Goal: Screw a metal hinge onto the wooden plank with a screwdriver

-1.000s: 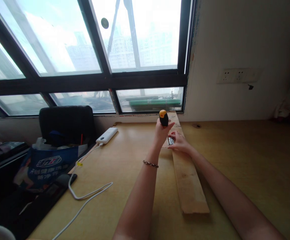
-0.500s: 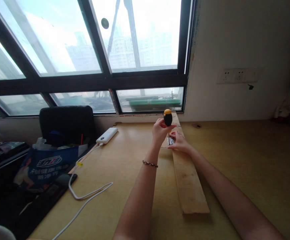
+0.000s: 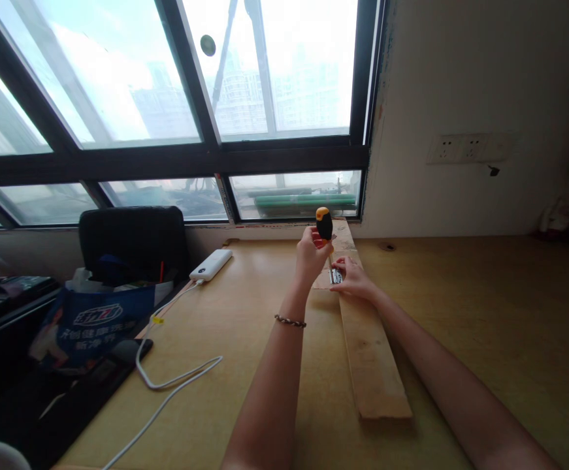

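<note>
A screwdriver (image 3: 324, 225) with a yellow-and-black handle is in my left hand (image 3: 312, 253), its fingers closed round the lower handle. The handle leans a little to the left, and the shaft runs down to a small shiny slotted metal fitting (image 3: 336, 275). Whether the tip sits in a screw is too small to tell. The thumb and fingers of my right hand (image 3: 355, 279) pinch that fitting against the wood. Under it lies a long wooden plank (image 3: 375, 356), and another piece of wood (image 3: 343, 236) lies beyond, towards the window.
On the left of the wooden table (image 3: 245, 313) lies a white power bank (image 3: 211, 265) with a white cable (image 3: 181, 380). A black chair (image 3: 132, 241) and a blue bag (image 3: 98, 326) stand beyond the left edge. Wall sockets (image 3: 470, 149) are at the right.
My left hand has shifted slightly left, and the screwdriver handle has tipped to the left with it. My right hand stays on the metal fitting.
</note>
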`<state>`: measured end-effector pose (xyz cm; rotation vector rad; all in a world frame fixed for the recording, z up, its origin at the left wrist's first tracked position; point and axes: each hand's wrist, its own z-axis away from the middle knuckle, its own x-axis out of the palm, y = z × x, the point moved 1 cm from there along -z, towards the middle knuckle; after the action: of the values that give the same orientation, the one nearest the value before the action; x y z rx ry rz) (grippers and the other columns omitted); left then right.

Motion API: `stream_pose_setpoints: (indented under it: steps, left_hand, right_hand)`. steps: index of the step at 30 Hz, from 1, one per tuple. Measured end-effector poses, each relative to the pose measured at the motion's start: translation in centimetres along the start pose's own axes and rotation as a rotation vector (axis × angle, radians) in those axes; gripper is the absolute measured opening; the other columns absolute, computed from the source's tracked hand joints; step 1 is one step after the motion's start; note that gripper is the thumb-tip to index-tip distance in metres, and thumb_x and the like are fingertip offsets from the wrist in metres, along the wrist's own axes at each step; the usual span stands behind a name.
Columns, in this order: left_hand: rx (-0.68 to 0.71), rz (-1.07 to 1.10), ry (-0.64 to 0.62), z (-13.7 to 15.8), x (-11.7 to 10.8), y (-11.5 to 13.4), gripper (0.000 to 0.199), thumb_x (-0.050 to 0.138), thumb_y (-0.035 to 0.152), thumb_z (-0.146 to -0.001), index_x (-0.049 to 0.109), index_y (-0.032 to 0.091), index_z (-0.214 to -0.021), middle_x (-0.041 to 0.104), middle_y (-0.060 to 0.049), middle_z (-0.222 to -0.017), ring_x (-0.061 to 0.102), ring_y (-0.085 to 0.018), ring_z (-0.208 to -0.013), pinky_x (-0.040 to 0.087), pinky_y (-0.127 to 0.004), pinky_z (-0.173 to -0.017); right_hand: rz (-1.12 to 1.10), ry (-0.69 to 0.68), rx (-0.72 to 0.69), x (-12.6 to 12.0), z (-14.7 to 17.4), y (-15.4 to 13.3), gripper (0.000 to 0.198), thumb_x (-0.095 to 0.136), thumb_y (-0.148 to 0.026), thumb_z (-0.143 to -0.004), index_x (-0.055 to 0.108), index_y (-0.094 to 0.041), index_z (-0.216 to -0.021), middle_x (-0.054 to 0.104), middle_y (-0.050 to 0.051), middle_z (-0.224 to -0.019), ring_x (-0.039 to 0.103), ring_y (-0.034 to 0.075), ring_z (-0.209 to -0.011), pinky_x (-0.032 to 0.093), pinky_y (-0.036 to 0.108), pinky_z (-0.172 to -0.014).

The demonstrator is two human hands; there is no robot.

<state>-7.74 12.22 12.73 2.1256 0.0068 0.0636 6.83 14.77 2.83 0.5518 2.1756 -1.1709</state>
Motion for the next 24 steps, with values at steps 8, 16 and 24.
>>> stream_pose_setpoints:
  steps: [8,16,24]
  left_hand:
    - [-0.027,0.024,0.065,-0.4,0.1,-0.6,0.029,0.068,0.03,-0.059,0.044,0.018,-0.069,0.048,0.004,-0.059,0.05,-0.01,-0.054,0.038,-0.022,-0.052]
    - [-0.054,-0.255,0.145,-0.2,-0.9,-0.2,0.038,0.076,0.042,-0.045,0.046,0.018,-0.048,0.042,0.004,-0.044,0.042,-0.01,-0.046,0.027,-0.023,-0.044]
    - [-0.099,-0.178,0.25,-0.6,-1.9,-0.7,0.032,0.076,0.029,-0.044,0.049,0.018,-0.058,0.054,0.002,-0.054,0.053,-0.014,-0.056,0.034,-0.022,-0.05]
  right_hand:
    - [-0.001,-0.022,0.005,-0.2,0.1,-0.4,0.062,0.079,-0.035,-0.049,0.051,-0.019,-0.102,0.053,0.008,-0.109,0.049,0.024,-0.104,0.039,0.037,-0.088]
    - [0.026,-0.013,0.026,-0.1,0.0,-0.3,0.061,0.08,-0.035,-0.046,0.053,-0.02,-0.1,0.052,0.008,-0.108,0.048,0.025,-0.106,0.04,0.038,-0.088]
    - [0.013,-0.013,-0.004,0.0,0.1,-0.2,0.061,0.079,-0.034,-0.048,0.052,-0.02,-0.101,0.051,0.008,-0.11,0.052,0.023,-0.101,0.04,0.037,-0.088]
